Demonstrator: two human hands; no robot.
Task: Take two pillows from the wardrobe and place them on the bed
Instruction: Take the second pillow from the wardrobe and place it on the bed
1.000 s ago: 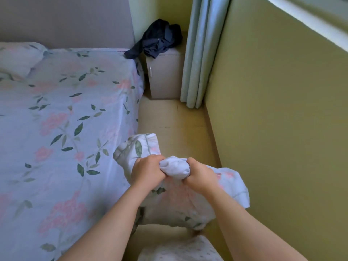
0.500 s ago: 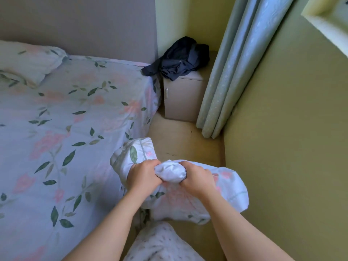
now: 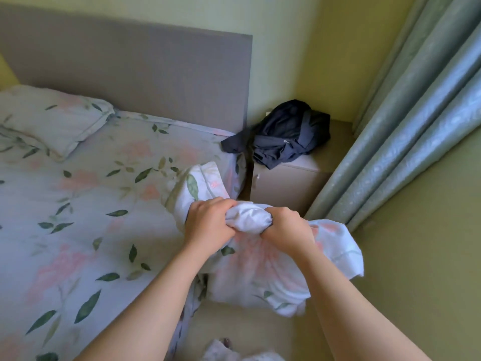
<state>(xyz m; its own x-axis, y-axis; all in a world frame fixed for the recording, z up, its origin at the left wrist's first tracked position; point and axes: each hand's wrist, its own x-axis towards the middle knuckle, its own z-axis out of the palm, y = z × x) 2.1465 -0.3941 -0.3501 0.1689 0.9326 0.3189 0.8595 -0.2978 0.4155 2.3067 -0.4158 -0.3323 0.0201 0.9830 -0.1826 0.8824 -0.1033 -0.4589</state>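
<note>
I hold a floral pillow [image 3: 263,272] in front of me, over the right edge of the bed [image 3: 78,230]. My left hand [image 3: 208,225] and my right hand [image 3: 286,230] both clutch its bunched top, close together, and the pillow hangs below them. Another floral pillow [image 3: 49,121] lies at the head of the bed on the left, against the grey headboard [image 3: 130,69]. The bed's head on the right side is bare sheet.
A beige nightstand [image 3: 286,186] stands right of the bed with dark clothing [image 3: 283,134] heaped on it. Pale blue curtains [image 3: 406,113] hang at the right, beside a yellow-green wall. A narrow strip of floor runs between bed and wall.
I have moved forward along the bed with the pillow; the headboard, nightstand and the other pillow are nearer. The held pillow is higher and reaches over the bed's edge. Both grips unchanged.
</note>
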